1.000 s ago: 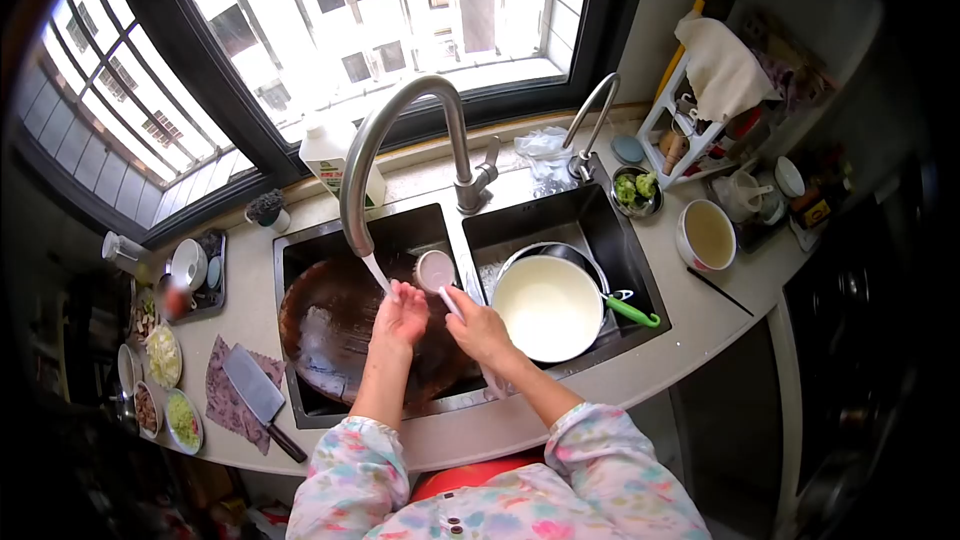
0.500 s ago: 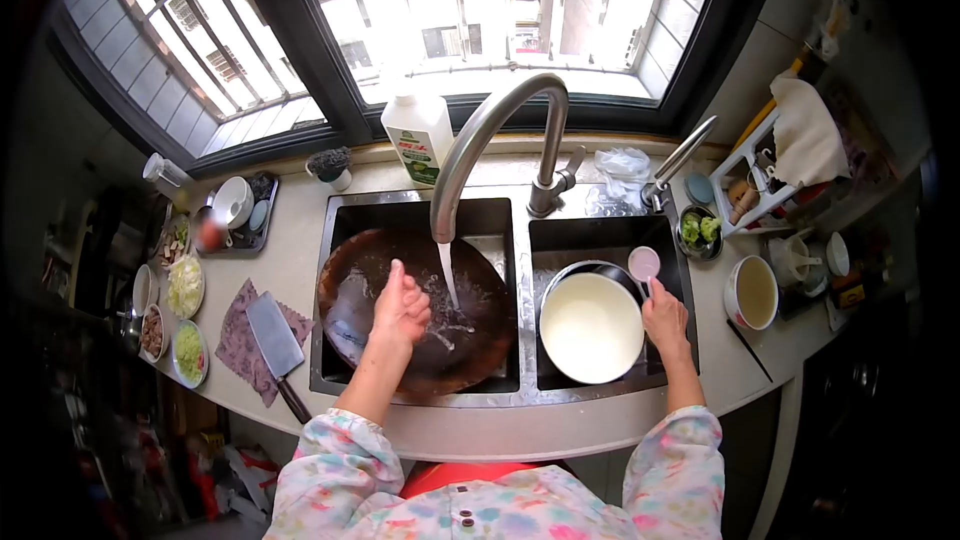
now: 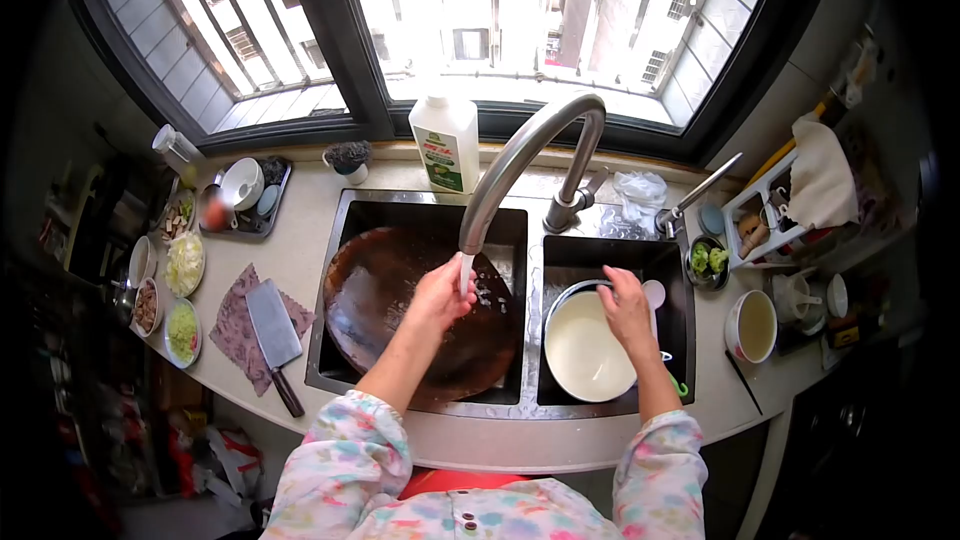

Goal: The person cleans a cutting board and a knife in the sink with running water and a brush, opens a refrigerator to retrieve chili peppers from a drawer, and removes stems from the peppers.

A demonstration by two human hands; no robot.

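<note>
My left hand (image 3: 445, 297) is under the stream of the faucet (image 3: 490, 198), fingers loosely bent and holding nothing. Below it, a large dark wok (image 3: 375, 280) lies in the left sink basin, wet inside. My right hand (image 3: 628, 312) is at the far right rim of a pot of milky white liquid (image 3: 588, 350), fingers curled over the rim. The pot stands in the right basin. Just right of that hand, a pale pink scoop (image 3: 655, 292) rests in the same basin, its handle partly hidden.
A cleaver (image 3: 273, 325) lies on a purple cloth (image 3: 235, 325) at the left, near bowls of chopped food (image 3: 184, 265). A white bottle (image 3: 445, 145) stands behind the sink. To the right are a bowl of greens (image 3: 708, 258) and a bowl of cloudy liquid (image 3: 751, 326).
My left hand has moved into the water stream. My right hand has let go of the pink scoop and moved left to the pot's rim. The view has shifted slightly.
</note>
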